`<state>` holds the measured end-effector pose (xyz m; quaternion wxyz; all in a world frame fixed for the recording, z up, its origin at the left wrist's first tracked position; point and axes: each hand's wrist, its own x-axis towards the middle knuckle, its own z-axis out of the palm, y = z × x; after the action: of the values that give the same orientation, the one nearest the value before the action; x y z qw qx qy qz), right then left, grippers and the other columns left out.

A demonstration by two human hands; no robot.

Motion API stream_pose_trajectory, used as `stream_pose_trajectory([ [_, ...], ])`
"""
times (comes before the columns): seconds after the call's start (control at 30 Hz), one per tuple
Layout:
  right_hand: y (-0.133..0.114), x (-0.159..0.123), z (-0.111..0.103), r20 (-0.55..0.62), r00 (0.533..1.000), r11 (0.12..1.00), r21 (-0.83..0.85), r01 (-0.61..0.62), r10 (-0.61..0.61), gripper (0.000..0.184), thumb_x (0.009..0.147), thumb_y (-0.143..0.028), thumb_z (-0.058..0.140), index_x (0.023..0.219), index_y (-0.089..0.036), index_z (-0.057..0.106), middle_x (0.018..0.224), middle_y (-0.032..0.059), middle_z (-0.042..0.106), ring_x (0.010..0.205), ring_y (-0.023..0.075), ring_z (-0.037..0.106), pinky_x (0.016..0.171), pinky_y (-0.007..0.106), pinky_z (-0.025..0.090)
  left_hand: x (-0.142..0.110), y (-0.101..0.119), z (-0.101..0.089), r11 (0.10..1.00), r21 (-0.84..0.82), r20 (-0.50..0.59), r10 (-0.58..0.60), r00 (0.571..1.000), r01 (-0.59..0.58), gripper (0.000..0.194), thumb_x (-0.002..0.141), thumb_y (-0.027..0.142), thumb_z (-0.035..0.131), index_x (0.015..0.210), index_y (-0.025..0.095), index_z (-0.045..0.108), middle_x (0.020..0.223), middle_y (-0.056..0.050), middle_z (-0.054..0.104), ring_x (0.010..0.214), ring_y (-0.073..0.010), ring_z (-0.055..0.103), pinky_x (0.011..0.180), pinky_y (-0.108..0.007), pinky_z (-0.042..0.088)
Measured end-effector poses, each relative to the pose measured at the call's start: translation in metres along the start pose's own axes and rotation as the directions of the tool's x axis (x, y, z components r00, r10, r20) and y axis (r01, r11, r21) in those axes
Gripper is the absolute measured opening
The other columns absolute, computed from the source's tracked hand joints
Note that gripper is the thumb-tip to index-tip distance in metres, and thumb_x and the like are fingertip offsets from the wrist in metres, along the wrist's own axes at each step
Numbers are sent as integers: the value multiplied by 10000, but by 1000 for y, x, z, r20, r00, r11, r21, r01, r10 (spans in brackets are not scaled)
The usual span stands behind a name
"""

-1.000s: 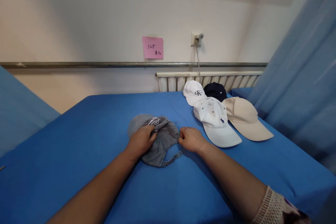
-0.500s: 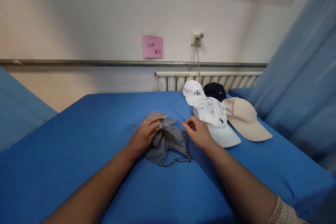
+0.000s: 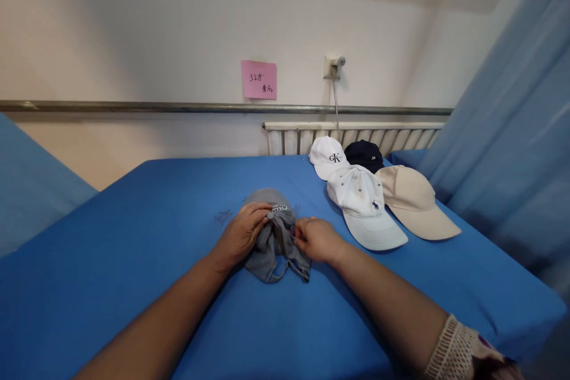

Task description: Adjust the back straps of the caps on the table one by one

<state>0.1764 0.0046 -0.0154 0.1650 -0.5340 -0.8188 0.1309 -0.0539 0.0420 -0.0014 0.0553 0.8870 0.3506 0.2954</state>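
Note:
A grey cap (image 3: 275, 242) lies crumpled and folded in on itself in the middle of the blue-covered table (image 3: 133, 231). My left hand (image 3: 241, 233) grips its left side, fingers curled over the crown near the top button. My right hand (image 3: 314, 238) pinches the cap's right side, fingers closed on the fabric. The cap's strap hangs out toward me below both hands.
Several caps sit at the back right: a white one with a black logo (image 3: 328, 156), a dark navy one (image 3: 366, 154), a white one with a small blue emblem (image 3: 363, 206) and a beige one (image 3: 416, 200). Blue curtains hang at left and right. A radiator and pink note are on the wall.
The grey cap went from spread flat to bunched and folded narrower. My right hand let go, lifted, then came back down and closed on the cap's right side. My left hand kept its hold.

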Motion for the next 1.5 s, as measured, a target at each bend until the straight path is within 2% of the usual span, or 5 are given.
stream_pose_trajectory([
  [0.23,10,-5,-11,-122,950,946,-118,-301,287,158,838,-261,574,955,-180,644,848,112,705,791,250,641,670,317,405,5,-7,5,978,165,-82,-117,990,130,297,971,302,416,1029,207,692,1192,-98,657,1128,-261,571,998,-456,462],
  [0.47,16,-15,-20,-141,989,953,290,82,-43,46,835,-209,615,846,-208,659,859,8,655,721,133,578,675,241,418,-1,15,-8,969,127,-324,-161,932,211,306,950,266,425,1197,202,594,1245,-106,616,1177,-270,551,1059,-468,406],
  [0.87,26,-17,6,120,983,811,583,41,-136,147,746,-83,581,806,-205,639,657,-56,630,603,106,565,582,203,429,-22,102,19,997,-50,375,75,924,-60,137,903,220,563,1028,216,620,995,-55,676,953,-236,570,841,-384,464],
  [1.13,31,-12,10,159,980,691,722,-33,-119,91,746,-108,623,793,-186,628,657,-45,622,610,100,559,591,210,439,-21,99,31,995,0,394,88,915,-95,170,943,206,486,982,224,650,964,-45,673,865,-214,552,770,-364,414],
  [1.5,9,-13,-9,40,996,316,949,-13,-79,299,733,-403,778,831,-175,611,614,-34,636,566,113,619,564,241,499,-11,73,1,877,-353,160,-287,944,327,182,937,323,481,932,198,613,837,-4,649,771,-163,593,713,-301,456],
])
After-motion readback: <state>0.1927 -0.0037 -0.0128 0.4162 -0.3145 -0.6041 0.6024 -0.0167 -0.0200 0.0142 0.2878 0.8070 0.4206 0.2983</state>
